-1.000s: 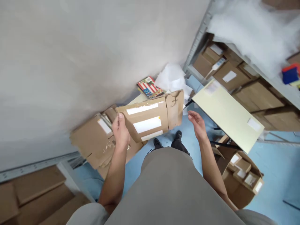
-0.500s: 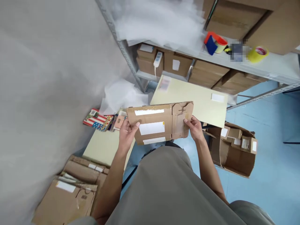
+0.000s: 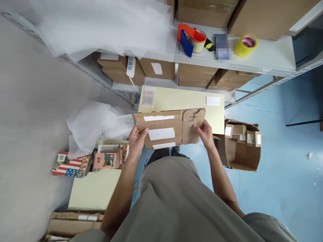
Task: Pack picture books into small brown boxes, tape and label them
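I hold a flat brown cardboard mailer [image 3: 166, 129] with white labels in front of me, at waist height. My left hand [image 3: 135, 142] grips its left end, thumb on the front face. My right hand [image 3: 204, 132] grips its right end over the torn flap, fingers curled on the cardboard. Just beyond the mailer lies a pale yellow tabletop [image 3: 181, 101].
A metal shelf [image 3: 262, 60] ahead carries a red tape dispenser [image 3: 191, 38], a yellow tape roll [image 3: 246, 43] and cardboard boxes. An open box of small parcels [image 3: 243, 144] sits on the blue floor at right. White foam sheets [image 3: 96, 124] and books [image 3: 69, 166] lie left.
The view has swung right, from the wall toward the shelf. My right hand came in and took hold of the mailer's right end; both hands now hold it level.
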The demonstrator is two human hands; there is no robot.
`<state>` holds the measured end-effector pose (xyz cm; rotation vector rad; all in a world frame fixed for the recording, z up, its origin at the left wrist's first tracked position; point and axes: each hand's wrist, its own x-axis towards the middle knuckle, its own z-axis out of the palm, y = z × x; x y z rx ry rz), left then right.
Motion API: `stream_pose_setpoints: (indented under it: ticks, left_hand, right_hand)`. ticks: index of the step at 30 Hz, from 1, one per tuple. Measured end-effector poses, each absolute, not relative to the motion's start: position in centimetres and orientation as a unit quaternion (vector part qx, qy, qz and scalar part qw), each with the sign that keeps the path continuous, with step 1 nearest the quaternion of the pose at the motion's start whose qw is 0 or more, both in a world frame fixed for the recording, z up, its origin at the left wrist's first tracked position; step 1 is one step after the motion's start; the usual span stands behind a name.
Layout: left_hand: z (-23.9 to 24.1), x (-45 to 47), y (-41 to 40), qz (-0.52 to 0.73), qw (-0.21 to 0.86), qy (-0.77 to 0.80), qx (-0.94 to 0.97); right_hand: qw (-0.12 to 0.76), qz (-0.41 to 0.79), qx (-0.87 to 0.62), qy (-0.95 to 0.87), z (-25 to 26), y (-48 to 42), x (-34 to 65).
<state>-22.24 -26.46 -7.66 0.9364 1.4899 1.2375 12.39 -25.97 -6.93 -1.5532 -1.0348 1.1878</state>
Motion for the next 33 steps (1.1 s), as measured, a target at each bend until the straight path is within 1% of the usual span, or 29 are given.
stream_pose_setpoints:
  ticks: [3, 6, 10, 16, 19, 24, 28, 33]
  left_hand:
    - [-9.6, -22.4, -22.5, 0.496, 0.472, 0.601, 0.412]
    - [-11.9, -22.8, -18.5, 0.442, 0.483, 0.603, 0.456]
    - [-14.4, -22.8, -13.6, 0.349, 0.489, 0.617, 0.509]
    - [-16.3, -22.6, -8.6, 0.351, 0.555, 0.538, 0.528]
    - [-16.9, -22.6, -7.1, 0.341, 0.584, 0.509, 0.533]
    - [-17.7, -22.2, -6.2, 0.303, 0.608, 0.492, 0.545]
    - [-18.6, -21.6, -6.4, 0.31, 0.578, 0.525, 0.542]
    - [-19.2, -20.8, -7.5, 0.331, 0.578, 0.589, 0.458]
  right_hand:
    - [0.418, 0.443, -0.659, -0.441, -7.8, -24.0, 12.8]
    - [0.404, 0.448, -0.673, -0.428, -8.7, -22.7, 12.9]
    - [0.408, 0.452, -0.7, -0.373, -10.2, -21.7, 12.3]
    - [0.443, 0.436, -0.704, -0.343, -11.7, -20.0, 10.5]
    - [0.459, 0.43, -0.707, -0.323, -11.9, -19.0, 9.7]
    - [0.459, 0.478, -0.676, -0.322, -11.8, -16.8, 8.6]
    - [0.444, 0.509, -0.66, -0.329, -12.3, -15.0, 8.6]
    - [0.436, 0.524, -0.658, -0.32, -13.9, -14.7, 9.7]
